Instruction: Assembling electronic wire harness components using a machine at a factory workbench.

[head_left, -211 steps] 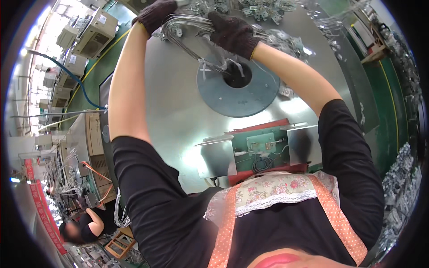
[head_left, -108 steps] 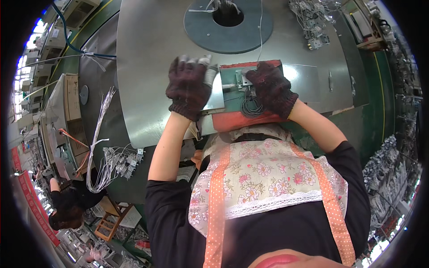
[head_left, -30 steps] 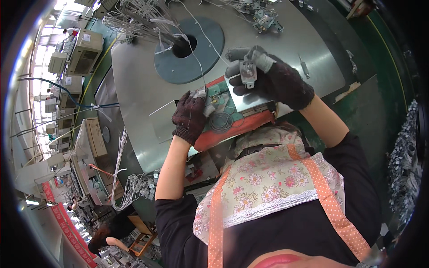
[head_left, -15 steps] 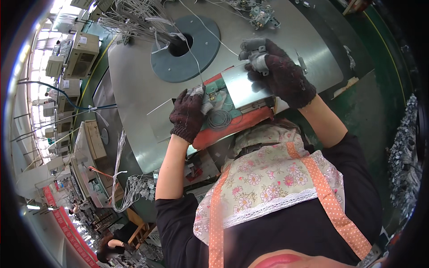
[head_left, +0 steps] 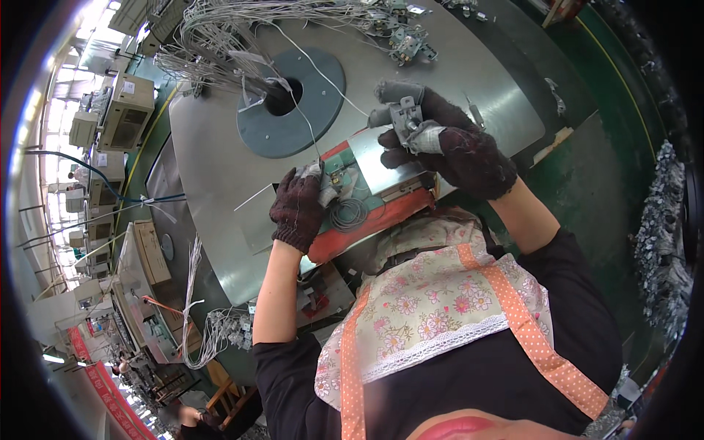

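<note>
My right hand (head_left: pixel 447 143), in a dark knit glove, holds a small grey metal part (head_left: pixel 405 117) above a metal plate on a red-and-green fixture (head_left: pixel 367 205). My left hand (head_left: pixel 297 205), also gloved, rests on the fixture's left end, its fingertips on a small metal piece (head_left: pixel 331 180) from which a thin white wire (head_left: pixel 308 110) runs up toward the round hole. A coil of grey wire (head_left: pixel 348 214) lies on the green block beside that hand.
The fixture sits on a steel table (head_left: pixel 213 169) with a dark round disc (head_left: pixel 293 103) with a centre hole. A tangle of wires and metal parts (head_left: pixel 293 18) lies at the far edge. Machines (head_left: pixel 121 110) stand at left; a wire bundle (head_left: pixel 213 334) hangs below the table.
My right hand has lifted the grey part slightly and turned it. My left hand has stayed on the fixture's left end.
</note>
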Available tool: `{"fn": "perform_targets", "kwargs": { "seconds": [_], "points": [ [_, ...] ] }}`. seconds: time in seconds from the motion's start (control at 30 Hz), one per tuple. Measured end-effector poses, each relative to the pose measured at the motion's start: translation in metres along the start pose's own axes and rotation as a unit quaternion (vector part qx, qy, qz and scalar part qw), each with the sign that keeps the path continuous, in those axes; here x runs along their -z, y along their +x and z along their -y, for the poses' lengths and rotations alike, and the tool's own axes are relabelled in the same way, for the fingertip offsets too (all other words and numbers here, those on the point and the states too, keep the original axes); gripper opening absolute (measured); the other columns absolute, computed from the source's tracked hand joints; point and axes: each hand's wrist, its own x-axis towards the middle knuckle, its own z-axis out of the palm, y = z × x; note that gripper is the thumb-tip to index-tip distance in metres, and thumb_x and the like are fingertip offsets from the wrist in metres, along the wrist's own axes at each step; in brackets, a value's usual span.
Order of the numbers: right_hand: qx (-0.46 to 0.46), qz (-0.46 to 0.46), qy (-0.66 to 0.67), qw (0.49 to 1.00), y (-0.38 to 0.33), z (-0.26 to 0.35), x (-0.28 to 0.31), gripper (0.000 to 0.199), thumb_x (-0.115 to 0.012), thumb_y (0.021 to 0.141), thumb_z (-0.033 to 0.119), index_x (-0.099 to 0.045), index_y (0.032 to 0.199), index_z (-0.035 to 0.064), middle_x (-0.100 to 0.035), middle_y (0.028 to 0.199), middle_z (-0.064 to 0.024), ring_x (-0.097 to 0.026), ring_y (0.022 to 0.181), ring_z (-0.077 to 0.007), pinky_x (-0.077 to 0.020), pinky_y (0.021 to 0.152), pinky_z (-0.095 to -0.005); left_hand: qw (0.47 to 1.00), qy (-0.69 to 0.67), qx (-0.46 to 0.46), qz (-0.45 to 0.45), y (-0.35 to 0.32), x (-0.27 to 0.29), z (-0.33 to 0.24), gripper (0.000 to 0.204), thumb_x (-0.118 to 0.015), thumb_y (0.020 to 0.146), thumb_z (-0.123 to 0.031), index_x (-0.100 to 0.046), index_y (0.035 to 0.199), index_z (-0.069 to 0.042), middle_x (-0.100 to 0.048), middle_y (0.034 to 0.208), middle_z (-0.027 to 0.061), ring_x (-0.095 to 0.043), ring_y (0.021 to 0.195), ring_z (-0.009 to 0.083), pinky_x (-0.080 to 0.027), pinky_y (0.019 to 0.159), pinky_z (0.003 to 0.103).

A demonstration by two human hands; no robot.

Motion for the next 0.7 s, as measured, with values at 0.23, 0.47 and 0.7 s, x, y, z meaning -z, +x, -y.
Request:
{"fn": "perform_targets", "kwargs": {
  "seconds": [0.23,0.47,0.7],
  "points": [
    [-0.004,-0.015,-0.008,1.000,0.002,-0.004,0.003,0.087,-0.075,0.087,0.043,-0.035,0.155,0.0072,-0.059,0.129,-0.0091,-0.062,0.107,-0.0159,-0.0548,0.093,-0.0337,1.000,0.004,0.008,0.008,-0.002,0.000,0.001,0.058,-0.071,0.088,-0.034,-0.059,0.136,-0.005,-0.067,0.127,0.0177,-0.060,0.122,0.0392,-0.042,0.111,0.049],
    [0.012,-0.010,0.006,1.000,0.002,-0.012,0.008,0.094,-0.081,0.082,0.049,-0.037,0.153,0.0077,-0.059,0.127,-0.0088,-0.062,0.108,-0.0158,-0.0550,0.092,-0.0324,1.000,0.003,0.001,0.010,0.001,0.005,-0.006,0.060,-0.073,0.087,-0.036,-0.059,0.137,-0.006,-0.067,0.126,0.0172,-0.060,0.122,0.0385,-0.043,0.111,0.048],
    [0.011,-0.006,0.000,1.000,0.009,-0.015,0.015,0.089,-0.078,0.084,0.048,-0.038,0.153,0.0081,-0.059,0.129,-0.0105,-0.063,0.109,-0.0178,-0.0557,0.093,-0.0336,1.000,0.012,-0.001,-0.004,0.003,-0.001,0.000,0.055,-0.072,0.086,-0.034,-0.060,0.132,-0.004,-0.067,0.126,0.0182,-0.062,0.121,0.0350,-0.040,0.113,0.048]
  ]
}}
